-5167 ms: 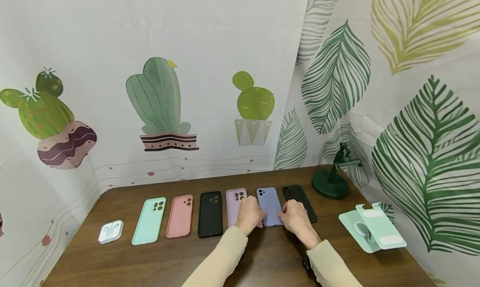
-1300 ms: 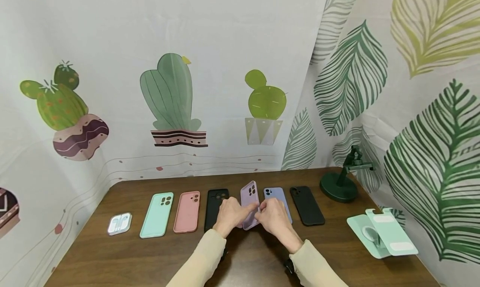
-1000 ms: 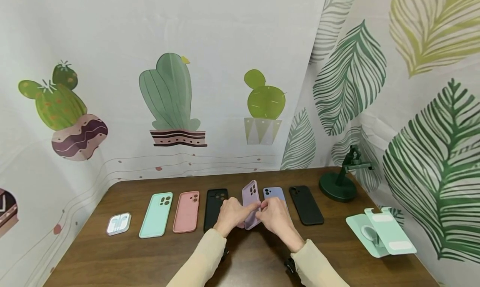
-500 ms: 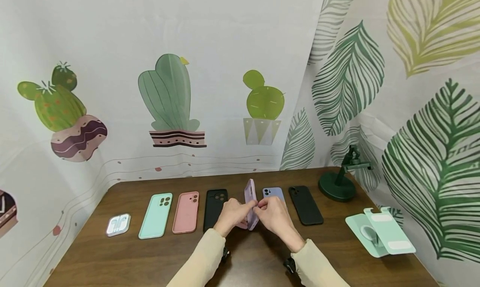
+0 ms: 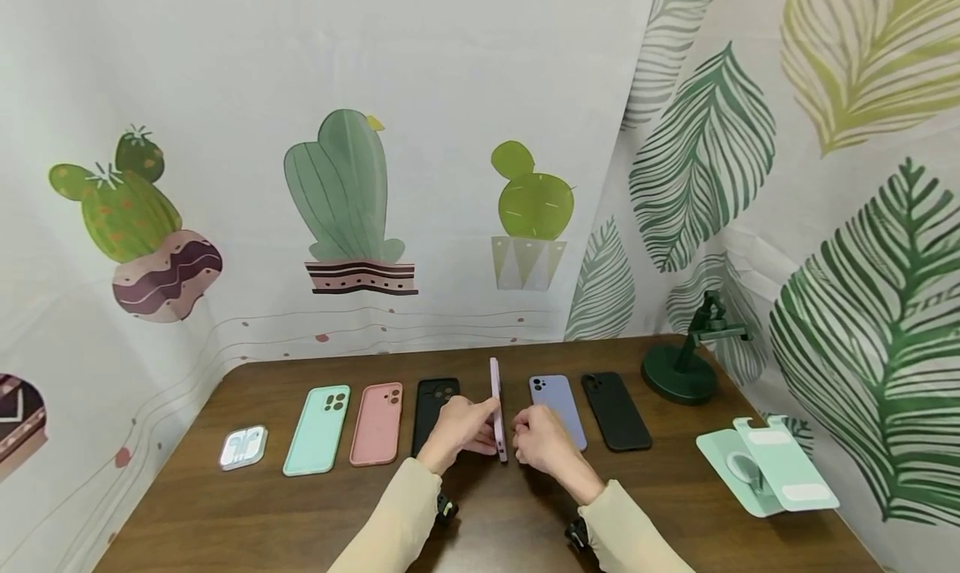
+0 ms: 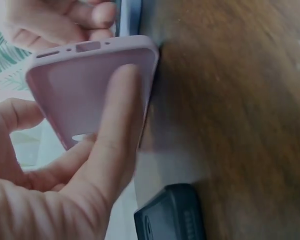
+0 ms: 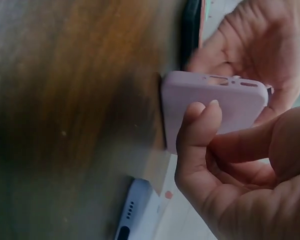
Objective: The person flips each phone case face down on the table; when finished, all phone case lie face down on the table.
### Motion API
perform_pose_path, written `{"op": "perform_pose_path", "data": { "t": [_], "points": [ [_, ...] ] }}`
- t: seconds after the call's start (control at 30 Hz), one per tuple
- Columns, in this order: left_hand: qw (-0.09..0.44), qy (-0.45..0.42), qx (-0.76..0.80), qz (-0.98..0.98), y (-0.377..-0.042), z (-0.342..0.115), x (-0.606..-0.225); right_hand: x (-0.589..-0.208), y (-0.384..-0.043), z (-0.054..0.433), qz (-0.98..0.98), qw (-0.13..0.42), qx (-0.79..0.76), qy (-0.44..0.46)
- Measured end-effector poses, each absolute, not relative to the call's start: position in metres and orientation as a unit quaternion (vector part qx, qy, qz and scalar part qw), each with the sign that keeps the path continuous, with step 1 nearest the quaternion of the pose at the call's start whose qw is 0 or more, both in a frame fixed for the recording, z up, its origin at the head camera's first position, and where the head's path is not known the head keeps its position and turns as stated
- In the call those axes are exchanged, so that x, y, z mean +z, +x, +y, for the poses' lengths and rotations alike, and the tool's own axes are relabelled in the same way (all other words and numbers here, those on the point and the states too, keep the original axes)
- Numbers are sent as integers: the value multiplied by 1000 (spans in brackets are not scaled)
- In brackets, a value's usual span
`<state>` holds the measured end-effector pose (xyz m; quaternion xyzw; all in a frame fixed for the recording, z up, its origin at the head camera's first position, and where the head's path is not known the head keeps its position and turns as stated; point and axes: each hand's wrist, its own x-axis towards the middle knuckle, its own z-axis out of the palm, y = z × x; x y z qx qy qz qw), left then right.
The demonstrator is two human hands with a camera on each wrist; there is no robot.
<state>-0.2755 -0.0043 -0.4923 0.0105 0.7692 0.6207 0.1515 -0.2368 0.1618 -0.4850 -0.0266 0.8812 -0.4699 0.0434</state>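
Observation:
In the head view, a light purple phone case [image 5: 496, 406] stands on its long edge on the table, between the two hands. My left hand [image 5: 459, 426] grips it, thumb at its upper edge. The left wrist view shows a finger [image 6: 121, 107] reaching into its hollow side, below the port cutouts. My right hand [image 5: 546, 440] is a little to the right, fingers curled and holding nothing. In the right wrist view its fingertips overlap the case's back [image 7: 235, 107]. A blue-violet phone case [image 5: 558, 411] lies just beyond the right hand.
To the left lie a black case [image 5: 429, 411], a pink case [image 5: 377, 423], a mint case [image 5: 318, 430] and boxed earphones [image 5: 243, 448]. On the right are another black case [image 5: 617, 411], a dark green stand [image 5: 678, 375] and a mint stand [image 5: 776, 465] near the table's edge.
The purple case lay flat, was raised at a tilt between both hands, and now stands upright on its edge. My right hand has let go and drawn slightly away from it.

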Motion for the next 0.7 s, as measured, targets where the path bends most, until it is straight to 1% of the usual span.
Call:
{"op": "perform_pose_path", "data": {
  "t": [0.17,0.3,0.6,0.7],
  "points": [
    [121,2,645,755,-278,-13,-487,-491,-237,161,894,67,-440,-53],
    [116,-10,652,749,-281,-20,-485,-493,-236,160,894,77,-437,-59],
    [120,-22,644,755,-282,-29,-488,-495,-237,161,900,72,-425,-63],
    [120,-20,637,761,-282,-30,-489,-509,-246,165,913,50,-399,-69]
  ]
}}
